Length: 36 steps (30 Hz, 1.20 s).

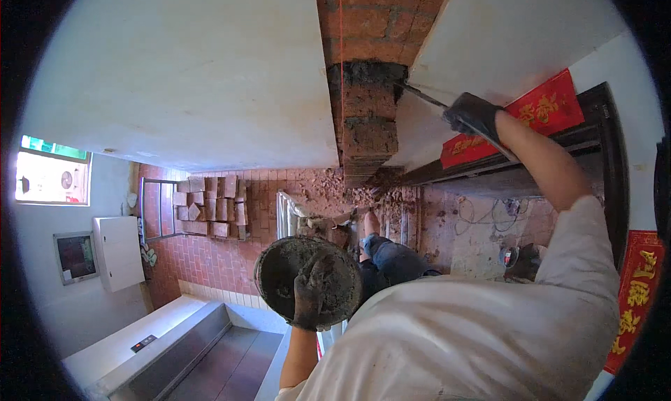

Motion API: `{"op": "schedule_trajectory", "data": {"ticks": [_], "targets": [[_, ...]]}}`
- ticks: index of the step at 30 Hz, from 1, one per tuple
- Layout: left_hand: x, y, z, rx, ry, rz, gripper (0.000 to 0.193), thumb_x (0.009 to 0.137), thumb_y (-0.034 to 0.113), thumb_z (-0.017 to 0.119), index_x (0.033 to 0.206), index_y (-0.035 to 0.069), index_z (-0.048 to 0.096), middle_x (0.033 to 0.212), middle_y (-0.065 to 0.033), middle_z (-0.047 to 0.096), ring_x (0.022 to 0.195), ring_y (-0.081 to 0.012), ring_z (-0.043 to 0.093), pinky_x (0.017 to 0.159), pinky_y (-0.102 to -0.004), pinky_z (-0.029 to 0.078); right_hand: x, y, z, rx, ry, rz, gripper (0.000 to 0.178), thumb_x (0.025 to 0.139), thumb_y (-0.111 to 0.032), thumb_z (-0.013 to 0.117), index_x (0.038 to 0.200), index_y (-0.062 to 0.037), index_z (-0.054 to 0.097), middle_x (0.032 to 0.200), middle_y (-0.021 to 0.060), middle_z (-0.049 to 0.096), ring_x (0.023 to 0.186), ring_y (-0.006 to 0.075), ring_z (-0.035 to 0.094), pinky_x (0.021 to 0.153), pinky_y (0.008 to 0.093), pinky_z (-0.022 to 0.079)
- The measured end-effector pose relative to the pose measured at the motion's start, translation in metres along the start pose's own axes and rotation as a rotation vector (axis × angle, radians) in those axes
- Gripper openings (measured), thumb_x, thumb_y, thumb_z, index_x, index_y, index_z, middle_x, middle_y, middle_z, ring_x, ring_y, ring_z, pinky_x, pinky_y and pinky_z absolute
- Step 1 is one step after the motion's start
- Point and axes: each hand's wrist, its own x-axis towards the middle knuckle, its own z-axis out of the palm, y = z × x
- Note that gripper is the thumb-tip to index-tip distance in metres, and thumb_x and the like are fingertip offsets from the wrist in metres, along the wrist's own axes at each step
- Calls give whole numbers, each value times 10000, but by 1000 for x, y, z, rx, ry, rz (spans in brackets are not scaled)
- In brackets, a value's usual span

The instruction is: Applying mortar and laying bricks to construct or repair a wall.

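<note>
My left hand (316, 294), in a dirty mortar-caked glove, grips a round pan (279, 275) coated with grey mortar, held low in front of my white shirt. My right hand (474, 114), in a black glove, is raised and holds a trowel (423, 95) whose thin blade reaches left to the edge of a red brick column (365, 132). Dark wet mortar (368, 73) fills a joint in the column right beside the blade tip. Older brick courses (377, 17) continue beyond that joint.
A stack of loose red bricks (210, 205) stands against a brick wall. Rubble (328, 188) lies at the column's base near a metal frame (290, 219). My jeans-clad leg (388, 258) shows below. Red paper banners (549, 107) flank a dark door frame (601, 156). A white cabinet (119, 251) hangs at left.
</note>
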Motion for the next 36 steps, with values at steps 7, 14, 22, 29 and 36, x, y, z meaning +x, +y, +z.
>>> {"op": "schedule_trajectory", "data": {"ticks": [7, 14, 22, 29, 36], "targets": [[-19, 7, -11, 68, 115, 74, 308, 912, 126, 450, 1154, -49, 520, 1095, -127, 586, 987, -217, 568, 874, -328, 455, 16, -21, 5, 94, 134, -134, 265, 792, -274, 572, 632, -63, 559, 505, 21, 475, 410, 127, 428, 387, 271, 333], [-61, 11, -33, 133, 432, 208, 316, 911, 164, 464, 1130, -55, 527, 1076, -135, 589, 961, -220, 584, 845, -322, 482, 12, -11, 45, 10, 147, -159, 342, 869, -347, 514, 645, -90, 548, 530, 24, 492, 400, 137, 456, 367, 292, 367], [-73, -1, -57, 178, 587, 353, 345, 914, 225, 471, 1095, -54, 561, 1063, -106, 605, 985, -196, 551, 894, -321, 415, 59, -105, 22, -245, -41, -145, 282, 841, -352, 541, 727, -98, 585, 570, 19, 520, 451, 121, 445, 413, 262, 353], [-99, -76, -119, 706, 1184, 430, 495, 920, 239, 471, 1310, -38, 343, 1343, -195, 384, 1250, -282, 360, 1025, -363, 279, -4, 23, 82, 66, 260, -324, 259, 859, -307, 522, 737, -83, 562, 578, 41, 525, 459, 153, 473, 434, 299, 385], [-77, -147, -166, 1051, 692, 631, 343, 898, 213, 454, 1147, -14, 521, 1245, -142, 498, 1179, -302, 431, 1002, -339, 323, -131, 101, 145, -833, 280, -981, 145, 838, -169, 517, 916, -69, 589, 881, 126, 611, 846, 299, 588, 667, 398, 483]]}}
